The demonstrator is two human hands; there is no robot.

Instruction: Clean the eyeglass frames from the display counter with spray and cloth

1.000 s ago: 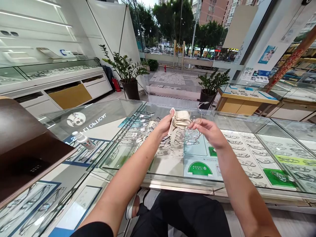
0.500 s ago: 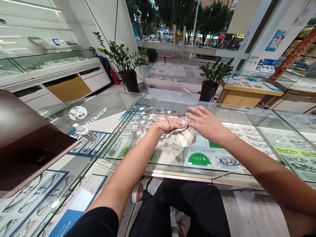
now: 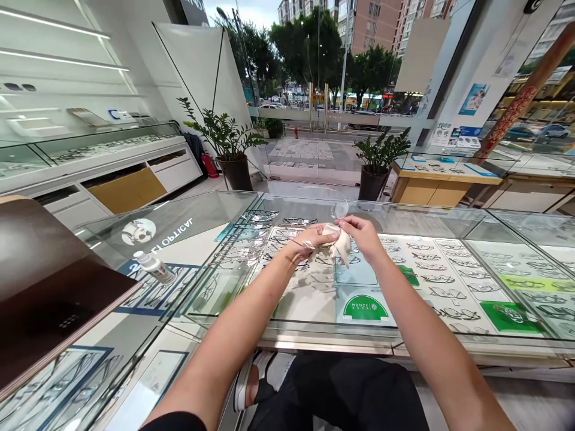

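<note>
Over the glass display counter [image 3: 309, 308], my left hand [image 3: 317, 236] is closed round a cream cloth [image 3: 341, 244] that hangs down in folds. A pair of eyeglasses [image 3: 340, 209] is partly wrapped in this cloth; one clear round lens stands up above my fingers, and a thin temple sticks out by my left wrist. My right hand [image 3: 359, 232] pinches the eyeglasses at the lens's lower edge, close beside the cloth. The rest of the frame is hidden by cloth and fingers.
A white spray bottle [image 3: 155, 267] stands on the glass at the left, beside a dark brown panel [image 3: 58, 299]. Rows of spectacles [image 3: 431, 266] lie inside the counter under the glass. Beyond it are two potted plants [image 3: 236, 170] and a glass door.
My right hand has moved from spread fingers above the cloth to a pinch on the eyeglasses. The lens now shows above my hands. The head view has tilted up.
</note>
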